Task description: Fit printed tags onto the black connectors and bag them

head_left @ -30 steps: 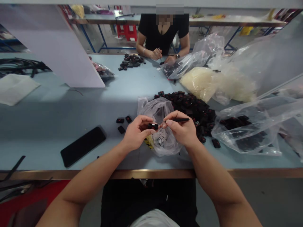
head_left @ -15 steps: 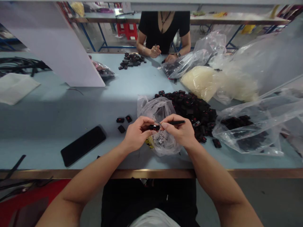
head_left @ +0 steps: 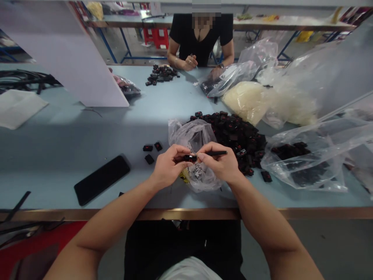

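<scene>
My left hand (head_left: 167, 167) pinches a small black connector part (head_left: 189, 158) with a red mark, held above a small clear bag (head_left: 194, 138). My right hand (head_left: 222, 165) is closed round a thin black tool (head_left: 216, 153), its tip touching the part. The two hands meet over the near middle of the blue table (head_left: 87, 132). Just behind them lies a heap of black parts (head_left: 236, 134). Three loose black parts (head_left: 151, 151) lie to the left of my left hand.
A black phone (head_left: 101, 179) lies at the near left. Clear bags (head_left: 309, 155) with black parts and a bag of white pieces (head_left: 250, 100) fill the right. Across the table a person's hands (head_left: 190, 62) work beside another pile of parts (head_left: 161, 74). A white board (head_left: 67, 50) leans at left.
My hands have sunk slightly toward the bag, tool tip still on the part. The person opposite has shifted their hands a little.
</scene>
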Motion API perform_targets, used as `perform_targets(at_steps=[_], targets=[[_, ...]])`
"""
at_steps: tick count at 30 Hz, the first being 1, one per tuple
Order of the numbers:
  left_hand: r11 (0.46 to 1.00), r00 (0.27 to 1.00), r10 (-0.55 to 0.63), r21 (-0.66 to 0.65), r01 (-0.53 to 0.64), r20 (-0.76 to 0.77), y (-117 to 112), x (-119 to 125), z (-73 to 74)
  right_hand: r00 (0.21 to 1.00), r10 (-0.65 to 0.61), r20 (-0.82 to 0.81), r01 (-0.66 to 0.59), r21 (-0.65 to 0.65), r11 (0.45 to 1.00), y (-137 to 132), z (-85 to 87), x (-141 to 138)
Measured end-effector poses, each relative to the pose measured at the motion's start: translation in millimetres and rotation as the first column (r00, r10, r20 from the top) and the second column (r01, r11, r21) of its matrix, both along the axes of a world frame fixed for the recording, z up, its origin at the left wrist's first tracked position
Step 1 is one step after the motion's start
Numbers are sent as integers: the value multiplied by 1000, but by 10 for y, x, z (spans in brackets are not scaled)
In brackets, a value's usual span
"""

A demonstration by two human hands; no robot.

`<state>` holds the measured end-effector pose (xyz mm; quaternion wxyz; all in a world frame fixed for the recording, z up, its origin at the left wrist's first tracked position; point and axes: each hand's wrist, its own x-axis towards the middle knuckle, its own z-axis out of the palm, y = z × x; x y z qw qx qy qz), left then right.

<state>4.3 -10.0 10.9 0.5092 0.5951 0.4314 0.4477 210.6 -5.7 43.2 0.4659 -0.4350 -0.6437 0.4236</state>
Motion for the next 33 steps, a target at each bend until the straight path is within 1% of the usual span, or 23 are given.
perform_targets(at_steps=[20,25,28,33], targets=[[999,998,11,50,-8,-54,4,-7,-26,998,65,8,-65,59,996,-13,-7,-22],[998,999,-2,62,5,-47,13,-24,-8,998,39,-41,-36,79,996,3,-42,-3],[998,999,-7,66,11,-51,13,-30,4,996,48,-80,-40,95,995,3,-64,4],[997,999,-18,68,21,-48,6,-22,23,994,68,-91,-54,151,987,4,-92,-4]])
